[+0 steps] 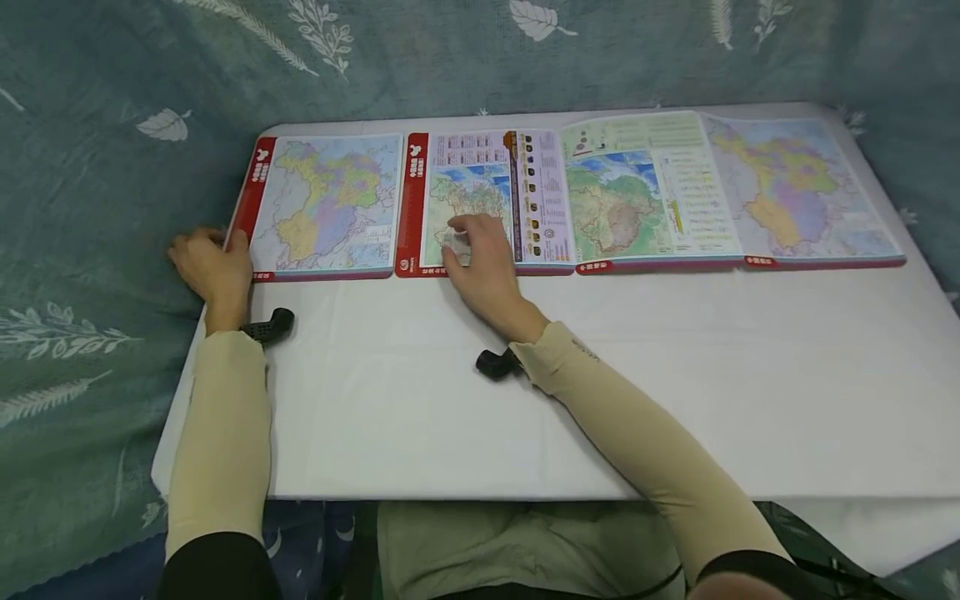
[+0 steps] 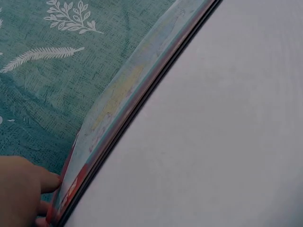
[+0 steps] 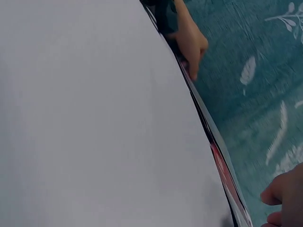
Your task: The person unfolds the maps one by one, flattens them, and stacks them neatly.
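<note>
Several map sheets lie in a row along the far side of the table. My left hand (image 1: 213, 267) is at the left end, gripping the red edge of the leftmost map (image 1: 330, 200), its thumb on the upper side. In the left wrist view the fingertips (image 2: 49, 182) meet that red edge. My right hand (image 1: 487, 271) is over the second map (image 1: 457, 150), fingers bent loosely and holding nothing; whether the fingertips touch the paper I cannot tell. Farther right lie a greenish map (image 1: 615, 204) and a rightmost map (image 1: 787, 192).
A white cloth covers the table (image 1: 420, 417), whose near edge runs in front of the person's lap. Patterned green fabric (image 1: 420, 67) hangs behind and on the left. Black wrist cameras (image 1: 498, 364) stick out from both wrists.
</note>
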A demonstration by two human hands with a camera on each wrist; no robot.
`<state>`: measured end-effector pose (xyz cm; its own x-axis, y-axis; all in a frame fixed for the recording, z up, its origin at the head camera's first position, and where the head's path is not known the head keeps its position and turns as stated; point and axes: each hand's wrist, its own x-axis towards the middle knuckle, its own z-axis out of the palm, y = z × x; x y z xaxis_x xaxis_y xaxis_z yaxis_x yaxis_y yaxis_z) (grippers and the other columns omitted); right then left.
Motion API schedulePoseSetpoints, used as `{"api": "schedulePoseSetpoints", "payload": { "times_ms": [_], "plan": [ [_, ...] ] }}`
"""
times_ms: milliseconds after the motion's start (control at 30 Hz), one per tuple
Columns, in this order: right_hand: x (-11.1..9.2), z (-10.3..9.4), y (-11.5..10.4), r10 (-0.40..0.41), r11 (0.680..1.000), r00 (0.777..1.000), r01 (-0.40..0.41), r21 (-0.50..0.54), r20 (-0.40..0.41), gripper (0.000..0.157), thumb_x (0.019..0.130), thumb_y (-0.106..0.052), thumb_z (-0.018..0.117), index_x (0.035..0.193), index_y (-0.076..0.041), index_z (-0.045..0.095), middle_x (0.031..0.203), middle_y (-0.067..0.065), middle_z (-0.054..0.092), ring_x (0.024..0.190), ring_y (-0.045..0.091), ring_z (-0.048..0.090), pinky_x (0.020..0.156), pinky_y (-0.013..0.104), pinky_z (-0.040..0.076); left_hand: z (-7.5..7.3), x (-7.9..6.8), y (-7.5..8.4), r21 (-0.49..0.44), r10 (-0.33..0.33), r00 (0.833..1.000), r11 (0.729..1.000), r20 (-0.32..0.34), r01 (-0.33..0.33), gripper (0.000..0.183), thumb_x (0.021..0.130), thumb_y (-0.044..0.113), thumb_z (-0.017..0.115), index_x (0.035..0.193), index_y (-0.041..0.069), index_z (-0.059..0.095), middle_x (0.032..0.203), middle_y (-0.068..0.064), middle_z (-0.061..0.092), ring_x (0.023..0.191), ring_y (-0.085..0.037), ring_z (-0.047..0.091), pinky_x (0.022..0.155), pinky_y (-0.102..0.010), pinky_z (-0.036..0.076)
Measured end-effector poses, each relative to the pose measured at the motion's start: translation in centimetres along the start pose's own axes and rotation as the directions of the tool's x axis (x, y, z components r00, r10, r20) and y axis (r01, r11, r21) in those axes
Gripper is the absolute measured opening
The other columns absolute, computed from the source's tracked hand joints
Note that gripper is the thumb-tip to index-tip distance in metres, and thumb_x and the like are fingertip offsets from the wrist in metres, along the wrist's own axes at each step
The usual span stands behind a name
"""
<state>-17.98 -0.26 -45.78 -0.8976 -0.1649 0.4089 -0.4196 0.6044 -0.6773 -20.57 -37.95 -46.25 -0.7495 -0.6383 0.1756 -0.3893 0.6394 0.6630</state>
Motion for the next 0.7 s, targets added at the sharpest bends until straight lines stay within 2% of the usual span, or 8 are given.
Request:
{"api": "schedulePoseSetpoints", "payload": {
  "times_ms": [133, 267, 333, 433, 567, 700],
  "plan": [
    [0.5, 2.4, -1.9, 0.043, 0.998, 0.997, -0.039, -0.055, 0.064, 0.041, 0.097, -0.022, 0.074, 0.129, 0.001, 0.067, 0.115, 0.015, 0.064, 0.108, 0.03, 0.054, 0.097, 0.041, 0.044, 0.3, -0.3, 0.7, -0.015, 0.015, 1.0, 1.0, -0.015, -0.015, 0.042, 0.101, 0.026, 0.064, 0.126, -0.007, 0.07, 0.134, -0.029, 0.057, 0.134, -0.039, 0.044, 0.115, -0.051, 0.033],
    [0.6, 4.4, -3.6, 0.121, 0.977, 0.983, -0.094, -0.19, 0.137, 0.054, 0.098, -0.042, 0.073, 0.135, -0.004, 0.066, 0.122, 0.01, 0.059, 0.113, 0.026, 0.051, 0.095, 0.039, 0.044, 0.2, -0.6, 0.9, -0.008, 0.009, 1.0, 1.0, 0.0, -0.009, 0.044, 0.102, 0.028, 0.063, 0.13, -0.005, 0.067, 0.138, -0.027, 0.055, 0.137, -0.037, 0.043, 0.118, -0.049, 0.034],
    [0.6, 5.2, -4.2, 0.133, 0.963, 0.978, -0.089, -0.253, 0.161, 0.058, 0.097, -0.049, 0.072, 0.136, -0.007, 0.066, 0.125, 0.008, 0.056, 0.114, 0.024, 0.05, 0.094, 0.038, 0.044, 0.2, -0.8, 0.9, -0.003, 0.001, 1.0, 1.0, 0.007, -0.001, 0.045, 0.102, 0.029, 0.063, 0.132, -0.005, 0.066, 0.14, -0.026, 0.055, 0.138, -0.037, 0.042, 0.118, -0.049, 0.034],
    [0.3, 5.9, -4.8, 0.109, 0.952, 0.976, -0.049, -0.303, 0.188, 0.059, 0.096, -0.055, 0.071, 0.133, -0.009, 0.067, 0.128, 0.007, 0.055, 0.114, 0.024, 0.05, 0.091, 0.037, 0.045, 0.1, -1.0, 0.6, 0.003, -0.011, 1.0, 1.0, 0.009, 0.011, 0.046, 0.102, 0.029, 0.062, 0.134, -0.005, 0.066, 0.141, -0.026, 0.054, 0.139, -0.036, 0.043, 0.118, -0.049, 0.035],
    [0.1, 6.2, -5.1, 0.061, 0.95, 0.98, 0.002, -0.312, 0.191, 0.056, 0.093, -0.056, 0.074, 0.124, -0.009, 0.069, 0.127, 0.008, 0.056, 0.109, 0.025, 0.051, 0.087, 0.036, 0.045, 0.0, -1.1, 0.6, 0.0, -0.01, 1.0, 1.0, 0.004, 0.01, 0.046, 0.103, 0.029, 0.061, 0.134, -0.004, 0.066, 0.141, -0.025, 0.054, 0.138, -0.036, 0.043, 0.116, -0.05, 0.036],
    [0.2, 6.2, -5.0, 0.052, 0.952, 0.982, 0.006, -0.306, 0.182, 0.052, 0.093, -0.054, 0.076, 0.12, -0.011, 0.067, 0.126, 0.007, 0.056, 0.107, 0.024, 0.05, 0.088, 0.035, 0.044, 0.2, -1.0, 1.0, -0.027, -0.011, 1.0, 1.0, 0.0, 0.011, 0.046, 0.103, 0.03, 0.063, 0.133, -0.004, 0.066, 0.139, -0.025, 0.054, 0.137, -0.035, 0.045, 0.114, -0.049, 0.036]
  ]
}}
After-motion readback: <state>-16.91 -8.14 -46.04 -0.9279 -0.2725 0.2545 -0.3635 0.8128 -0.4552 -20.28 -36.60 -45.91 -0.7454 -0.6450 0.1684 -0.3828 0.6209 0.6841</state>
